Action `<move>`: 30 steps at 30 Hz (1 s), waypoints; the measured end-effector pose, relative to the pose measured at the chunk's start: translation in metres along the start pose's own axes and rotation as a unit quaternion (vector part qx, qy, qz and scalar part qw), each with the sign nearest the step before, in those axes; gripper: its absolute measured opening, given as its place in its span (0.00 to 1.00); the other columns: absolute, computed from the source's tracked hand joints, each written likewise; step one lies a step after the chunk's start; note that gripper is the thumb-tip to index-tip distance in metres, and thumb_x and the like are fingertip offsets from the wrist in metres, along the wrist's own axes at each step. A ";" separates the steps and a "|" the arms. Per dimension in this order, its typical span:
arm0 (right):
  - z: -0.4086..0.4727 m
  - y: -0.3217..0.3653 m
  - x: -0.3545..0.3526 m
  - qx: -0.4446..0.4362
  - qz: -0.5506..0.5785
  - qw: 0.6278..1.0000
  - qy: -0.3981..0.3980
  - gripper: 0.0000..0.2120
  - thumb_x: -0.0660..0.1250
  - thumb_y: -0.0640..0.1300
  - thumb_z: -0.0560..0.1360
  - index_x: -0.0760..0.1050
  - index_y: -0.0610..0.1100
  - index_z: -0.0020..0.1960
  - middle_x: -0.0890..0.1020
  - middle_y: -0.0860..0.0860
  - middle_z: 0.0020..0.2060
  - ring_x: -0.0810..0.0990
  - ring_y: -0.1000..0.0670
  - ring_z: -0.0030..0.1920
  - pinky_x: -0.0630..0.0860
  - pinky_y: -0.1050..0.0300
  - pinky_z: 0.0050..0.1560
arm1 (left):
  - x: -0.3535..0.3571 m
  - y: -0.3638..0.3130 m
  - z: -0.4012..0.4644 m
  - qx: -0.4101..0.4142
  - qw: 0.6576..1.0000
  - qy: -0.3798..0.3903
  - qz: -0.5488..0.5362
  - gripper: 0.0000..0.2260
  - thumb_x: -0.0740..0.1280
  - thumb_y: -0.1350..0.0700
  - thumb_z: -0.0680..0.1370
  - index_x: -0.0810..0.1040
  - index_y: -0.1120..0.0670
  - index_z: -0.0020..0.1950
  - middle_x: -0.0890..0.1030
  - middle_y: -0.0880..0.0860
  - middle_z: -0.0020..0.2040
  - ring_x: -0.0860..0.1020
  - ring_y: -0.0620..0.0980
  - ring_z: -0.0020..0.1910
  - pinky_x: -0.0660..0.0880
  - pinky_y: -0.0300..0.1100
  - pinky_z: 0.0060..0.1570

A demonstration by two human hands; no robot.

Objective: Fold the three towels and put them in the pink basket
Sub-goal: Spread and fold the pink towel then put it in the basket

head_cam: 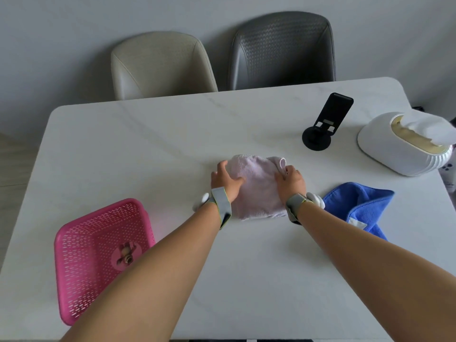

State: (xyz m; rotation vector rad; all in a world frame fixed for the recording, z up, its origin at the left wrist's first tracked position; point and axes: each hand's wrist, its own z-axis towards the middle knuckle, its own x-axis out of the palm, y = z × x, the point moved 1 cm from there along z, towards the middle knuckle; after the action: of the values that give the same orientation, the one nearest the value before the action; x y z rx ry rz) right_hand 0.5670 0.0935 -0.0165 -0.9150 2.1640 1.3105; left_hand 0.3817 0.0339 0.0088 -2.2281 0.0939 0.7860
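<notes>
A pale pink towel (256,186) lies folded in the middle of the white table (148,144). My left hand (225,180) rests on its left side with the fingers curved over the far left edge. On its right side lies my right hand (290,180), fingers over the far right corner, where a small roll of cloth sticks up. A blue towel (360,206) lies crumpled to the right of my right wrist. The pink basket (81,255) stands at the front left, partly behind my left forearm, with no towel visible in it. A third towel is not in view.
A black phone stand (323,122) and a white tissue box (404,144) stand at the back right. Two chairs, one beige (160,65) and one dark grey (281,50), stand behind the table's far edge.
</notes>
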 end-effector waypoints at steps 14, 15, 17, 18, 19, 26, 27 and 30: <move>0.018 0.039 0.013 -0.181 -0.166 0.958 0.146 0.11 0.61 0.52 0.81 0.69 0.49 0.61 0.81 0.46 0.46 0.81 0.39 0.48 0.72 0.52 0.44 | 0.000 0.051 -0.044 -0.171 0.957 0.201 -0.121 0.13 0.76 0.53 0.72 0.77 0.51 0.53 0.82 0.52 0.52 0.81 0.53 0.52 0.79 0.49 0.52; 0.018 0.047 0.016 -0.205 -0.175 0.949 0.163 0.11 0.62 0.53 0.81 0.70 0.50 0.60 0.81 0.48 0.46 0.81 0.41 0.48 0.72 0.53 0.44 | -0.003 0.058 -0.048 -0.180 0.957 0.205 -0.095 0.15 0.76 0.49 0.72 0.77 0.51 0.54 0.82 0.50 0.50 0.81 0.51 0.51 0.79 0.49 0.53; 0.016 0.065 0.021 -0.237 -0.194 0.932 0.195 0.11 0.62 0.55 0.80 0.72 0.51 0.58 0.81 0.49 0.47 0.79 0.43 0.48 0.70 0.54 0.45 | -0.009 0.068 -0.055 -0.181 0.959 0.215 -0.026 0.18 0.75 0.40 0.70 0.79 0.51 0.51 0.83 0.49 0.44 0.81 0.48 0.41 0.79 0.43 0.50; 0.015 0.072 0.024 -0.255 -0.211 0.921 0.205 0.12 0.61 0.56 0.81 0.72 0.51 0.58 0.80 0.49 0.49 0.78 0.43 0.49 0.70 0.53 0.46 | -0.013 0.072 -0.055 -0.172 0.964 0.202 0.001 0.18 0.74 0.37 0.70 0.79 0.51 0.47 0.82 0.50 0.40 0.79 0.49 0.37 0.76 0.39 0.42; 0.017 0.078 0.027 -0.277 -0.234 0.909 0.205 0.12 0.61 0.56 0.81 0.73 0.50 0.59 0.80 0.49 0.51 0.77 0.44 0.52 0.71 0.52 0.48 | -0.018 0.074 -0.053 -0.159 0.973 0.166 0.014 0.19 0.73 0.35 0.69 0.78 0.50 0.43 0.80 0.51 0.38 0.78 0.50 0.36 0.71 0.38 0.37; -0.009 0.068 0.033 -0.340 -0.010 0.940 -0.010 0.14 0.65 0.48 0.80 0.77 0.46 0.64 0.78 0.47 0.61 0.73 0.43 0.63 0.71 0.50 0.63 | -0.041 0.066 -0.019 -0.049 0.998 0.038 -0.008 0.40 0.76 0.38 0.70 0.64 0.51 0.76 0.76 0.55 0.64 0.78 0.55 0.61 0.74 0.44 0.58; -0.024 0.064 0.033 -0.313 0.057 0.948 -0.022 0.15 0.62 0.50 0.82 0.76 0.47 0.66 0.77 0.49 0.63 0.73 0.46 0.65 0.70 0.54 0.64 | -0.039 0.062 -0.014 -0.043 0.998 0.049 0.002 0.41 0.76 0.37 0.69 0.64 0.50 0.76 0.76 0.55 0.65 0.77 0.55 0.63 0.74 0.46 0.61; -0.065 0.050 0.041 -0.197 0.210 0.957 0.015 0.22 0.54 0.53 0.83 0.70 0.47 0.74 0.73 0.53 0.71 0.69 0.56 0.71 0.62 0.62 0.71 | -0.030 0.051 -0.001 -0.048 0.996 0.059 0.043 0.45 0.72 0.32 0.64 0.64 0.49 0.76 0.75 0.54 0.70 0.76 0.56 0.67 0.74 0.51 0.65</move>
State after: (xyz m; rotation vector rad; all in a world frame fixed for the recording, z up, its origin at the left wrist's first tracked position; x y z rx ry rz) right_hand 0.4999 0.0392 0.0150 -0.6252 2.2408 1.9986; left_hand 0.3424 -0.0079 -0.0062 -2.3744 0.2139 0.7173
